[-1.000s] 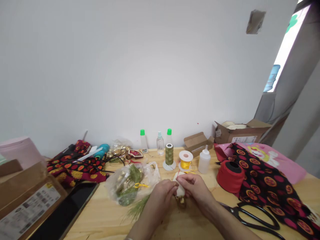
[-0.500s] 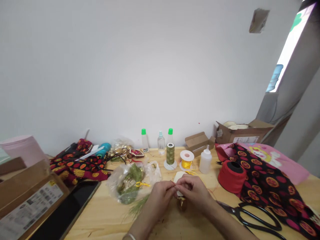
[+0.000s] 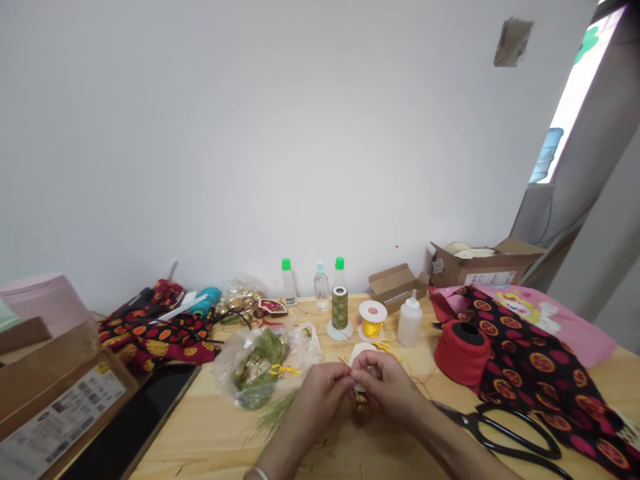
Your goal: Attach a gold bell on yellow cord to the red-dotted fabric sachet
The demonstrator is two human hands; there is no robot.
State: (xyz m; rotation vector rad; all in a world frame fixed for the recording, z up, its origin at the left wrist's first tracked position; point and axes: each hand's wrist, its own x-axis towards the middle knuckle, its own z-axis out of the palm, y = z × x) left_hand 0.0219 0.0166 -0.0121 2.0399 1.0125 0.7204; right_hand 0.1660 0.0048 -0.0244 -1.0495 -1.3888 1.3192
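Note:
My left hand (image 3: 320, 393) and my right hand (image 3: 387, 387) meet at the middle of the wooden table (image 3: 210, 447), fingertips pinched together on a small cream-white piece (image 3: 361, 353). A gold bell or bauble (image 3: 361, 408) hangs partly hidden just below my fingers. A thin yellow cord (image 3: 393, 353) trails from there toward the right. Left of my left hand lies a clear plastic bag (image 3: 265, 367) holding green pine sprigs and gold pieces, and a loose pine sprig (image 3: 276, 412) sits by my wrist.
Behind my hands stand a green thread cone (image 3: 340, 308), a yellow cord spool (image 3: 372, 320) and several plastic bottles. Black scissors (image 3: 505, 430) lie to the right, by a red spool (image 3: 463, 353) on patterned cloth (image 3: 530, 367). Cardboard boxes stand at both sides.
My hands have closed in around the white piece, covering more of it and the gold bell. The view has shifted only slightly.

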